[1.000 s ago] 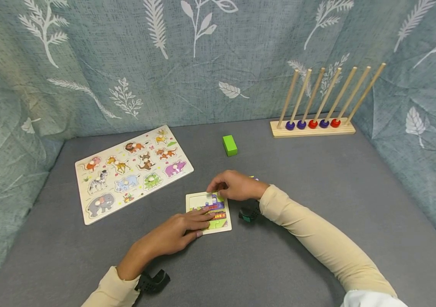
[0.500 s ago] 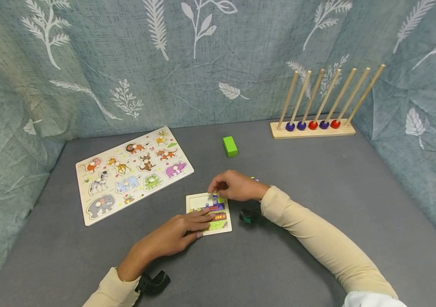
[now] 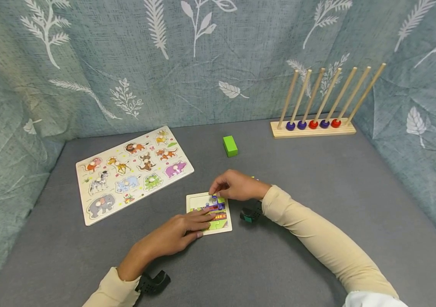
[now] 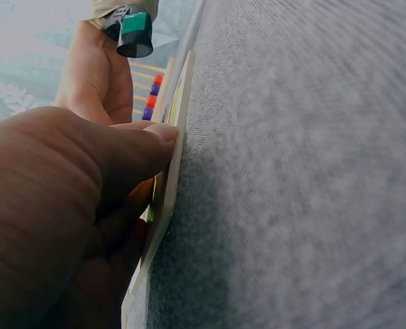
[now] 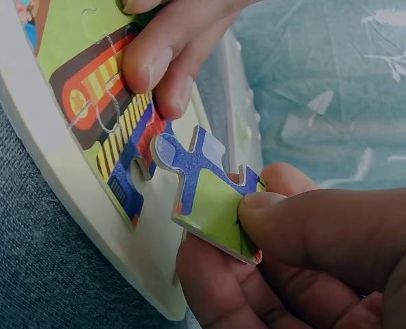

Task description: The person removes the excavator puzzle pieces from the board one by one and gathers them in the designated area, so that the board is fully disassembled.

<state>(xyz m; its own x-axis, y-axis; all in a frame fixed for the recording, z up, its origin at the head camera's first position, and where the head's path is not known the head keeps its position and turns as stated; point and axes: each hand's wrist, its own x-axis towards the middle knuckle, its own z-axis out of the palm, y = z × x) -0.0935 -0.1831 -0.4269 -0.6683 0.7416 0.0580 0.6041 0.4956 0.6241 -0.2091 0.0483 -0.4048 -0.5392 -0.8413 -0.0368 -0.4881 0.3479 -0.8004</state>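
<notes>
A small square jigsaw puzzle tray [image 3: 218,232] lies on the grey table, with joined pieces forming a colourful vehicle picture and a bare pale part along its far side. My left hand [image 3: 181,230] rests across the near left of it, fingers stretched over the pieces and thumb at the near edge. With thumb and fingers, my right hand [image 3: 237,186] pinches a green and blue jigsaw piece [image 5: 220,212] at the far right corner. In the right wrist view the piece is tilted, its knob close to a notch in the joined pieces.
An animal peg puzzle board [image 3: 119,204] lies at the left. A green block [image 3: 230,146] sits beyond the tray. At the back right stands a wooden rack [image 3: 313,133] with upright rods and red and blue beads. Something small and colourful [image 3: 254,177] peeks out behind the right wrist.
The right hand shifts very slightly to the right, its fingers still at the tray's far right corner. The left hand stays in place on the tray.
</notes>
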